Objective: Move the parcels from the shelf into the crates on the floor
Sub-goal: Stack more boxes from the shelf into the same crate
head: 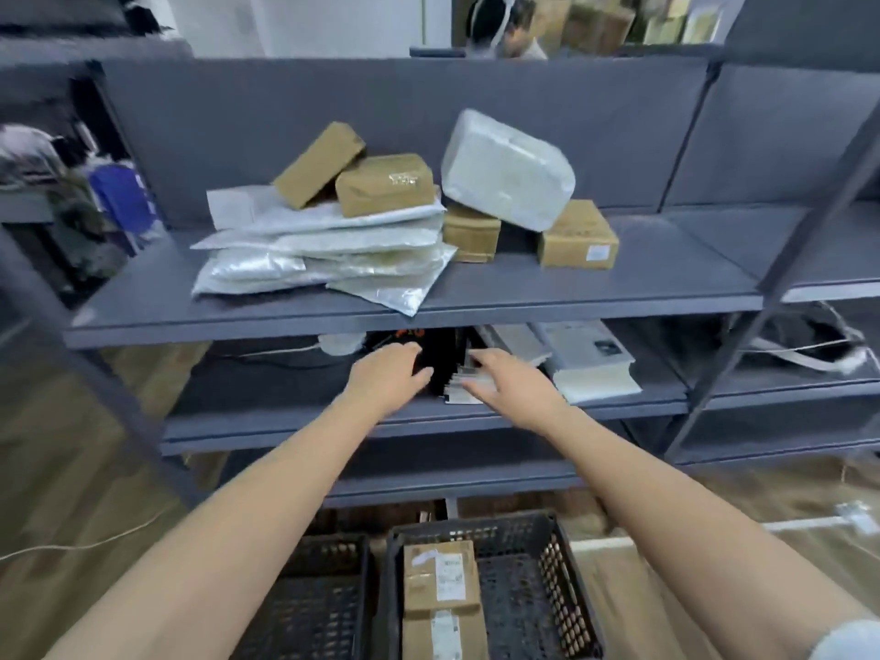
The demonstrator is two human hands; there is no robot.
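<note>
- The left hand (388, 373) has its fingers stretched forward and a little spread, thumb held apart, against the left side of a dark parcel (440, 362) at the centre of the frame. They are not curled round it.
- The right hand (505, 385) comes in from the other side, fingers fairly straight, touching a pale stack of flat packets (464, 385) just beside the dark parcel. Blur hides whether any fingertip pinches.
- Both items sit on the lower shelf (285, 412). Flanking them looks to me like the set-up for a two-handed lift.
- Above the hands, the upper shelf (666, 283) carries most of the load: silver mailers (324, 254) piled flat, with a white wrapped bundle (507, 169) leaning on brown boxes (578, 240).
- At bottom centre two black crates (476, 531) stand right under the arms, so a parcel needs only lowering. One holds boxed parcels (440, 588).
</note>
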